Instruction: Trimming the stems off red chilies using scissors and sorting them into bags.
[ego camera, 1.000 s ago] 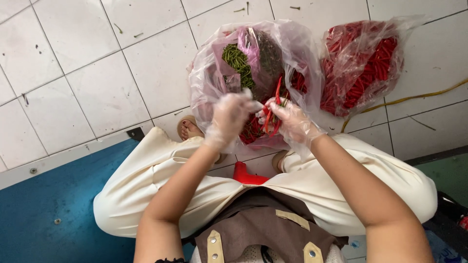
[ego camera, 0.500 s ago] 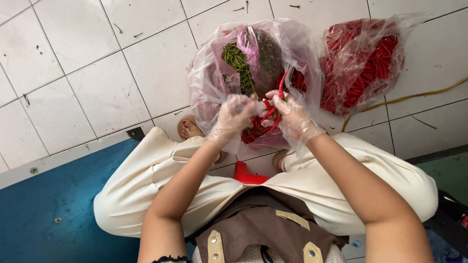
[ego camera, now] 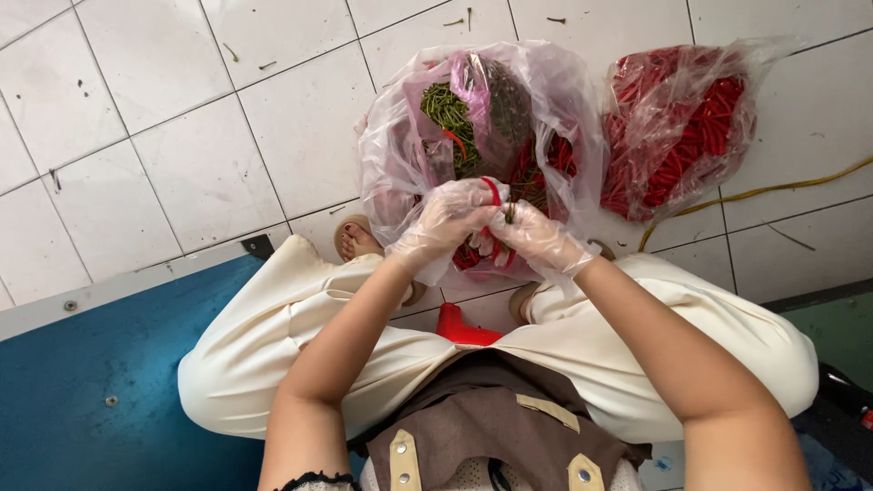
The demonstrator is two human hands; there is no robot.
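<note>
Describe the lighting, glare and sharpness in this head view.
Head view: soft, even light with only faint shadows under the legs; pale sheen on the clear plastic bag and on both gloves; left hand and right hand slightly soft where they meet; tile lines bow towards the edges, a wide-lens effect.

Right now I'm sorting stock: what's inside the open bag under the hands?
Inside the open bag: green stems and red chillies; the hands cover what lies beneath.

Thin plastic, glazed tile
Clear crinkled plastic bags (ego camera: 564,109) and gloves (ego camera: 446,223) shine; floor tiles (ego camera: 182,136) glossy, trousers (ego camera: 273,336) matt cloth.
</note>
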